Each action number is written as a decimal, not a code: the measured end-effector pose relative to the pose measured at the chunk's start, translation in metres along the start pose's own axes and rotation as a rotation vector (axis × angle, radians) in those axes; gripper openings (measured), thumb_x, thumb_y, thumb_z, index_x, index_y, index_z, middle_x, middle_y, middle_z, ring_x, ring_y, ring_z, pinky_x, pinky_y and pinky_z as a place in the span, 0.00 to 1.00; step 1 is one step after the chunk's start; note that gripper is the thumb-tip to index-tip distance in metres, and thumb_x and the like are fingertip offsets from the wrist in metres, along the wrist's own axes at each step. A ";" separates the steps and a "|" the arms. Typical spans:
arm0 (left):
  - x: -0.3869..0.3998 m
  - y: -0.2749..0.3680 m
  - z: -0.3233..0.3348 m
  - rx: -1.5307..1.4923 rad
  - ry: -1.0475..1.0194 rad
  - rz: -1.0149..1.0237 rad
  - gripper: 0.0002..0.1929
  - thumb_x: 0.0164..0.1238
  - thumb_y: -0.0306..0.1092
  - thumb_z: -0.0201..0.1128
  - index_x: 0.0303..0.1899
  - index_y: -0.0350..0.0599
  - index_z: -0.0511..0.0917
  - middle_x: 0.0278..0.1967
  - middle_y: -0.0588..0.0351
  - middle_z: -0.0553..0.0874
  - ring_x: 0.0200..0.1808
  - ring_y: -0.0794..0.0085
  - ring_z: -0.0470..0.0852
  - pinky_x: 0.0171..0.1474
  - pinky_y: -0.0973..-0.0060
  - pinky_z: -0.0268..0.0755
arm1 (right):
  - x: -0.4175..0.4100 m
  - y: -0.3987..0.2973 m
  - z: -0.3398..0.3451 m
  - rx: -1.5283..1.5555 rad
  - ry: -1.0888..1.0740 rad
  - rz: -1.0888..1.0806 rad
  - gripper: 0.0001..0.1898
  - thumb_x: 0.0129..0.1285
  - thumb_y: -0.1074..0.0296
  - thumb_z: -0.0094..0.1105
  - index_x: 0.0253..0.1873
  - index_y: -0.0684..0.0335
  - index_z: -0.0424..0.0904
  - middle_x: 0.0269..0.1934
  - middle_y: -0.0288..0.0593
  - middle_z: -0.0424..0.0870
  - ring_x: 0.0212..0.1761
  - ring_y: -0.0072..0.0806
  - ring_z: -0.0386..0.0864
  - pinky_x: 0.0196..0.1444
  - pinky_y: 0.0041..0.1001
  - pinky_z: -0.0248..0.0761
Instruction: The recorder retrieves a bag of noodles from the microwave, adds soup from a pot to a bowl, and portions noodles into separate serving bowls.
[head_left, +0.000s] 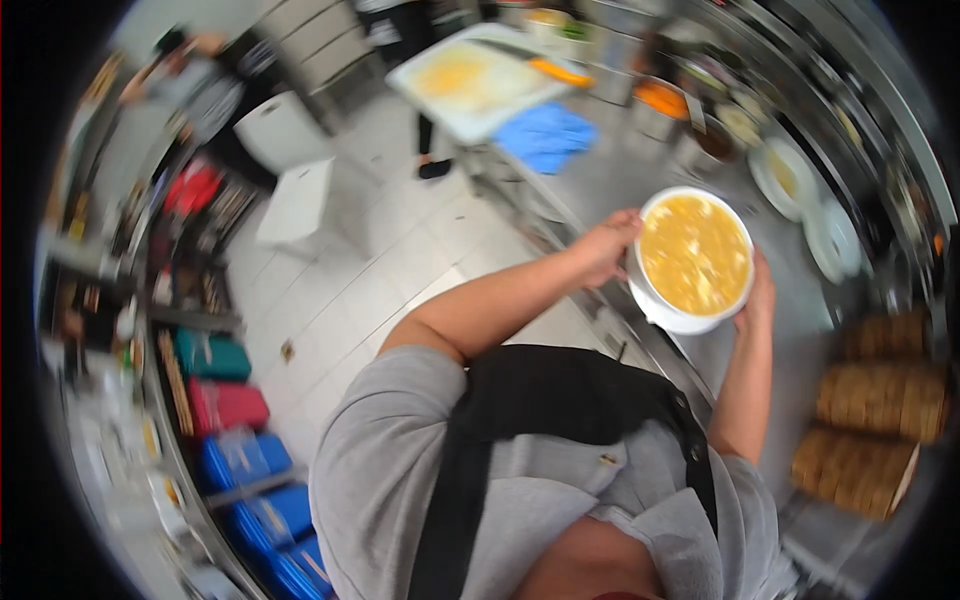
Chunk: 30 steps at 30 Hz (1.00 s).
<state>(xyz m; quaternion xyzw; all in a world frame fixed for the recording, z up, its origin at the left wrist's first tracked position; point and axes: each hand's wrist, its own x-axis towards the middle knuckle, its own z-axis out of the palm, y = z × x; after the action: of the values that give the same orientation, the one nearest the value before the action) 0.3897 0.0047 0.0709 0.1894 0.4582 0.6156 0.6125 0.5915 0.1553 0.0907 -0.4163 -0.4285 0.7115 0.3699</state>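
Between my two hands is a white bowl filled with a yellow soup with pale, egg-like strands in it. A white saucer or plate shows under the bowl's lower left side. My left hand grips the left rim, with its fingers partly behind the bowl. At the right side my right hand holds the bowl; most of its fingers are hidden. The bowl is over the front edge of a stainless steel counter.
A cutting board with yellow stains lies on the counter beside a blue cloth. Metal containers, one with orange food, and white dishes line the back. Woven baskets stand right. Across the floor are a white chair and a person.
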 end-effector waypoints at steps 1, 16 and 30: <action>-0.023 0.005 -0.014 -0.029 0.028 0.020 0.21 0.74 0.46 0.47 0.64 0.56 0.62 0.58 0.59 0.71 0.53 0.62 0.73 0.48 0.45 0.69 | -0.012 0.006 0.021 0.022 -0.046 0.037 0.23 0.71 0.56 0.44 0.62 0.68 0.68 0.54 0.46 0.78 0.53 0.32 0.78 0.53 0.30 0.73; -0.388 0.059 -0.235 -0.214 0.679 0.311 0.26 0.73 0.49 0.47 0.68 0.53 0.55 0.66 0.48 0.59 0.64 0.45 0.62 0.57 0.36 0.60 | -0.155 0.164 0.404 -0.131 -0.836 0.392 0.19 0.71 0.60 0.44 0.57 0.69 0.71 0.49 0.48 0.80 0.46 0.33 0.81 0.47 0.28 0.75; -0.624 0.088 -0.422 -0.506 1.318 0.646 0.23 0.74 0.47 0.47 0.67 0.57 0.58 0.61 0.56 0.65 0.57 0.58 0.68 0.54 0.41 0.65 | -0.342 0.327 0.779 -0.285 -1.597 0.573 0.23 0.71 0.59 0.37 0.61 0.71 0.67 0.52 0.50 0.77 0.53 0.33 0.77 0.54 0.30 0.71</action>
<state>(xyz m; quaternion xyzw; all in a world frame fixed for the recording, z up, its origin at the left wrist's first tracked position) 0.1144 -0.6990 0.1308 -0.2375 0.4954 0.8351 0.0284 -0.0424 -0.4990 0.1069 0.0745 -0.5241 0.7966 -0.2920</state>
